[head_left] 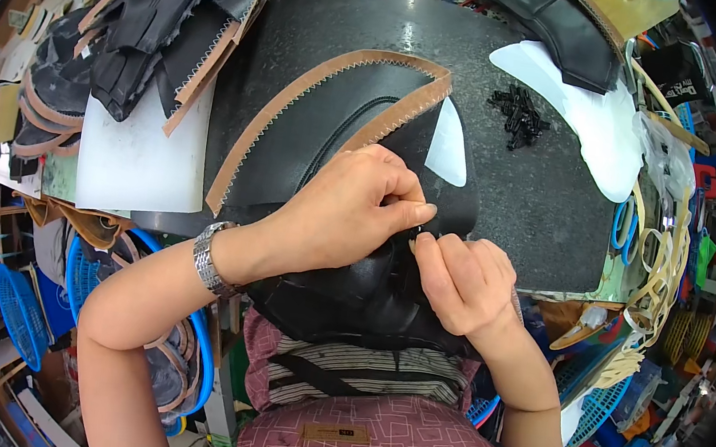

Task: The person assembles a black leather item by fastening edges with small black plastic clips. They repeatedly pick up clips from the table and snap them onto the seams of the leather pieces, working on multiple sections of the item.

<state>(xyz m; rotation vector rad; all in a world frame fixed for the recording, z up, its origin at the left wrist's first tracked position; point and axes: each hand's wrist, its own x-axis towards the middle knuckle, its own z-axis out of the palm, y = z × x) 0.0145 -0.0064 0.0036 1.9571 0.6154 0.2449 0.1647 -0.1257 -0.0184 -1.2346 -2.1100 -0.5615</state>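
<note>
Black leather piece (287,148): partly flat on the dark work mat (544,237), near part bunched under the hands and at the lap.
Pointing: tan-edged tip aimed away from the person and rightward; long axis of that leaf shape ran lower left to upper right.
Tan trim (289,94): zigzag-stitched, bent back at the tip.
White patch (448,150): on the leather, right of the tip.
Left hand (361,201): thumb and index pinched over the leather; couldn't tell what sat between them.
Right hand (467,283): fingers curled, thumb side just beside the left fingertips; held item too hidden to tell.
Mat, right: pile of small black parts (521,120), white sheet (599,119) beyond.
Mat, left: pale block (143,157), stacked leather pieces (145,28) partly over it.
Room: cluttered; blue basket (203,374) low left, blue-handled scissors (618,225) at right.
</note>
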